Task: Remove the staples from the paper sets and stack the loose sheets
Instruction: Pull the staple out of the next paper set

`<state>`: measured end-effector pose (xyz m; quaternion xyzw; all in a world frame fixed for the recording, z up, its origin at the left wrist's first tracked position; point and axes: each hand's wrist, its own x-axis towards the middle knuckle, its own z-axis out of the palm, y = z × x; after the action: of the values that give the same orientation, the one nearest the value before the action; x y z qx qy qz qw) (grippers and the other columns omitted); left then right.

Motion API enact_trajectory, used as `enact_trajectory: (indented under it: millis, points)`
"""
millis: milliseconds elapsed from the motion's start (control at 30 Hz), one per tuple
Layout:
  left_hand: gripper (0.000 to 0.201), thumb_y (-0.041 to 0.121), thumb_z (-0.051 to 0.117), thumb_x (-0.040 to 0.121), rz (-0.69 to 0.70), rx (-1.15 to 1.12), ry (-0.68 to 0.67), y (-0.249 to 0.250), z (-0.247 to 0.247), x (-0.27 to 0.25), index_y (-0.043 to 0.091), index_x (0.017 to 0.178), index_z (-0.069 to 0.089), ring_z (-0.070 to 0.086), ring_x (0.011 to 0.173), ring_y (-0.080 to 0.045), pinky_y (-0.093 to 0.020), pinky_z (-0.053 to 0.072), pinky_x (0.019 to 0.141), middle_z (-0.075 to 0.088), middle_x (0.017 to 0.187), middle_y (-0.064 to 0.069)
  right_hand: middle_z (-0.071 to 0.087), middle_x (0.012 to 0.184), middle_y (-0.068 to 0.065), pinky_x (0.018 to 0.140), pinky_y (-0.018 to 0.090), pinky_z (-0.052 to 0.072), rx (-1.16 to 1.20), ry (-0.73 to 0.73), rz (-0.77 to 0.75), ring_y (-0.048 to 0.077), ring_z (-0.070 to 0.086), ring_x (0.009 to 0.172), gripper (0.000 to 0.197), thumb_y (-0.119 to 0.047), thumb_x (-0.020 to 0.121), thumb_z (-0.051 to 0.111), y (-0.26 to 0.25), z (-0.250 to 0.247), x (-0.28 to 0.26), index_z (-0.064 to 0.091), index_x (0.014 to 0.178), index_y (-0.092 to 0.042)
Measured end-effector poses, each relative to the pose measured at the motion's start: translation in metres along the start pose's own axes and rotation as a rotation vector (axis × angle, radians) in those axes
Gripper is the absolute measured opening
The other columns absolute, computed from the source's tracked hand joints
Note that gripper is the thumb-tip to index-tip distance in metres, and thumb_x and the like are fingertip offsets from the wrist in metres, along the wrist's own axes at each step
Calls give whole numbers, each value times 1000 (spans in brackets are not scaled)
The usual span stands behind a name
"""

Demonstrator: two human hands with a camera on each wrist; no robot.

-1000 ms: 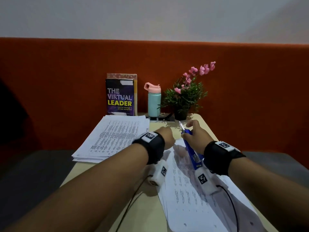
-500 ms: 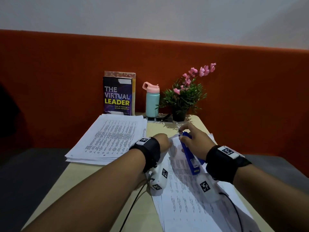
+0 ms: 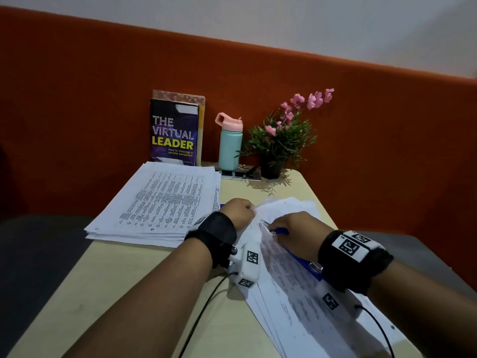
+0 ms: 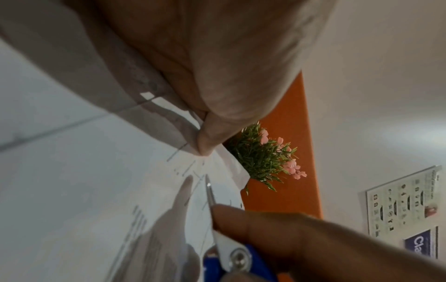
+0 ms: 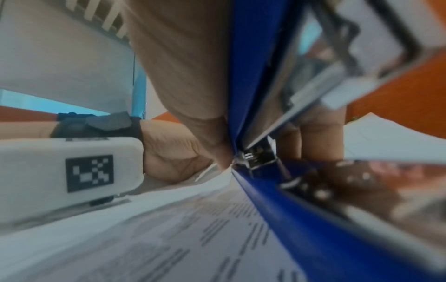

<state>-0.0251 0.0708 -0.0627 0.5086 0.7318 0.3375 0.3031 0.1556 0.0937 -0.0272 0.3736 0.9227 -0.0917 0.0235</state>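
A set of printed sheets (image 3: pixel 291 293) lies on the right of the table (image 3: pixel 144 288). My left hand (image 3: pixel 249 206) pinches its far corner (image 4: pixel 217 158) between thumb and fingers and lifts it a little. My right hand (image 3: pixel 273 226) grips a blue stapler (image 3: pixel 282 231) lying low over the sheets. The stapler's thin metal tip (image 4: pixel 209 190) points at that corner, just short of my left thumb (image 4: pixel 207 141). The right wrist view shows the stapler (image 5: pixel 301 219) close up, with my left hand (image 5: pixel 173 152) beyond it. I cannot make out a staple.
A thick stack of loose printed sheets (image 3: pixel 160 202) lies on the table's left. Against the orange backrest stand a book (image 3: pixel 175 133), a teal bottle with a pink lid (image 3: pixel 229 143) and a potted plant with pink flowers (image 3: pixel 281 140). Cables trail from both wrist cameras.
My right hand has brought the stapler down from a raised tilt to lie low over the sheets. My left hand now pinches the paper's corner. My view has dipped and tilted.
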Motion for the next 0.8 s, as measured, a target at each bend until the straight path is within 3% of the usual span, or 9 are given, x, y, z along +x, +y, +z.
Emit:
enact_trajectory:
  millis: [100, 200, 300, 467, 633, 800]
  points:
    - [31, 23, 56, 96, 9, -87, 6, -1, -1, -2, 19, 66, 51, 45, 60, -10, -20, 32, 51, 48, 64, 5, 67, 123, 2, 94, 41, 52, -41, 13, 15, 26, 61, 107, 29, -22, 97, 49, -4, 4, 0, 66, 120, -24]
    - [37, 24, 57, 96, 18, -113, 3, -3, 0, 0, 20, 60, 47, 41, 57, -10, -20, 31, 51, 46, 62, 4, 69, 118, 4, 92, 43, 53, -84, 22, 7, 27, 62, 105, 28, -23, 97, 46, -8, 7, -1, 64, 118, -18]
    - [32, 24, 56, 97, 35, -117, -12, -2, 2, 0, 20, 66, 51, 44, 61, -12, -23, 33, 57, 49, 65, 3, 69, 114, 5, 89, 42, 54, -111, 42, 10, 26, 63, 101, 26, -23, 99, 45, -9, 7, -4, 65, 115, -17]
    - [17, 23, 57, 97, 48, -126, -29, 1, 3, -2, 13, 83, 58, 45, 57, -11, -20, 33, 52, 52, 69, 0, 67, 111, 5, 86, 39, 54, -103, 76, 10, 26, 62, 97, 27, -24, 100, 45, -8, 7, -9, 66, 115, -16]
    - [9, 18, 57, 96, 43, -179, -42, 0, 7, 0, 14, 89, 61, 48, 59, -13, -23, 38, 58, 58, 76, -2, 63, 106, 3, 82, 38, 54, -128, 105, 22, 24, 61, 94, 27, -26, 99, 44, -7, 10, -8, 66, 113, -17]
    - [8, 19, 57, 96, 40, -165, -47, -2, 7, 3, 14, 93, 62, 53, 74, -21, -25, 40, 69, 61, 85, -6, 63, 101, 2, 77, 37, 54, -135, 97, 21, 24, 60, 89, 25, -23, 97, 44, -3, 11, -9, 67, 105, -20]
